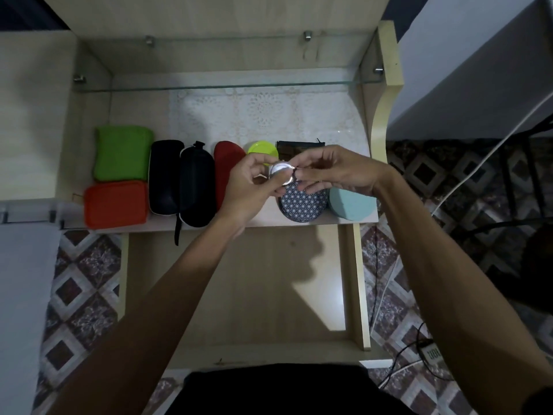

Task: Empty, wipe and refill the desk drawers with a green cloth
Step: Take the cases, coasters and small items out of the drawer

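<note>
While both hands meet over the desk shelf, the item in hand is a small round silver-rimmed object, white on its face; what it is cannot be told. The left hand curls its fingers round it from below, and the right hand pinches at its right edge with thumb and forefinger. Both grips are closed on it.

Landmark: the patterned round tin, near the shelf's front edge, directly under the held object.

Risks, as judged:
- Object held high on fingertips only; a slip would drop it onto the tin or into the open drawer in front of the tin.
- If it is a lidded piece being opened, the parts could separate and scatter.
- Items stand close together; a lowered wrist could knock the lime lid behind the tin.

Count, placed from the tin:
- Green cloth, folded: one, far left and behind, untouched.
- Orange pouch: one, far left, in front of the cloth.
- Black cases: two, left, side by side.
- Red case: one, just left, partly hidden by the left hand.
- Lime-green lid: one, behind.
- Dark flat pouch: one, behind, part hidden.
- Pale blue round box: one, just right.
- Drawer: one in view, pulled out, its floor bare.
</note>
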